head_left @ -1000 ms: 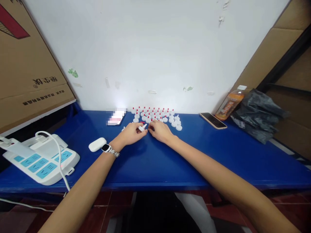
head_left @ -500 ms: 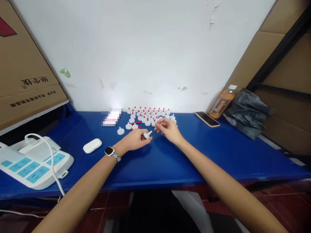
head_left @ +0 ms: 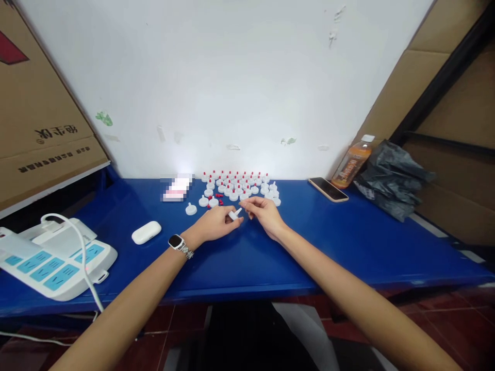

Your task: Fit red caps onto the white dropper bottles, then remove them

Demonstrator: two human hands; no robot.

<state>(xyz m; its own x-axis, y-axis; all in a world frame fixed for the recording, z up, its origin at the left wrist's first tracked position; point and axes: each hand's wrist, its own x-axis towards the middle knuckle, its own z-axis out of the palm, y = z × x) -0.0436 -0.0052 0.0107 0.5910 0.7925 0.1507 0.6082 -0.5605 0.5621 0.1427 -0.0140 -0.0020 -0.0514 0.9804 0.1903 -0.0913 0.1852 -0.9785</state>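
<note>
My left hand (head_left: pixel 216 222) rests on the blue table (head_left: pixel 348 242) and pinches a small white cap with a nozzle (head_left: pixel 234 214). My right hand (head_left: pixel 265 212) is just to its right, fingers pinched together at the nozzle's tip on something too small to name. Behind both hands stand several white caps with red tips (head_left: pixel 240 184) in rows by the wall. A few loose red tips (head_left: pixel 218 197) and bare white caps (head_left: pixel 191 209) lie to the left of the rows.
A white earbud case (head_left: pixel 146 232) lies left of my left wrist. A white power strip (head_left: pixel 54 256) with a cable sits at the far left. A phone (head_left: pixel 328 189), an orange drink bottle (head_left: pixel 350 166) and a black plastic bag (head_left: pixel 392 178) are at the right. Cardboard boxes (head_left: pixel 42 103) flank both sides.
Both hands drew back from the rows of caps toward me. The right hand lifted away, then came in to the tip of the white cap held in my left hand.
</note>
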